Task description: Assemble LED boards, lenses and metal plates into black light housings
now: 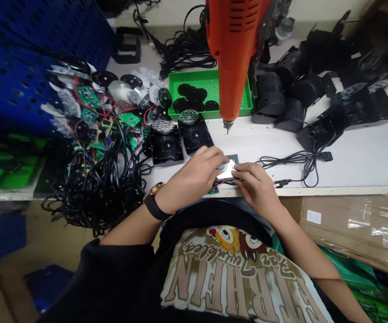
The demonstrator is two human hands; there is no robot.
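Both my hands meet at the front edge of the white table (pixel 348 179), holding a small black square frame with a bright silver plate (pixel 228 168). My left hand (pixel 200 170), with a wristwatch on its wrist, pinches the frame's left side. My right hand (pixel 254 188) grips its right side and partly hides it. Below the frame, a red wire runs to a small green circuit board (pixel 213 190). Two black round-topped lamp housings (pixel 167 148) stand just beyond my left hand.
An orange heat gun (pixel 230 54) hangs above the table, nozzle down, over a green tray of black discs (pixel 210 92). Tangled black cables (pixel 96 188) and wired circuit boards (pixel 89 101) lie left. Several black housings (pixel 315 89) crowd the right, beside a blue perforated panel (pixel 19 67).
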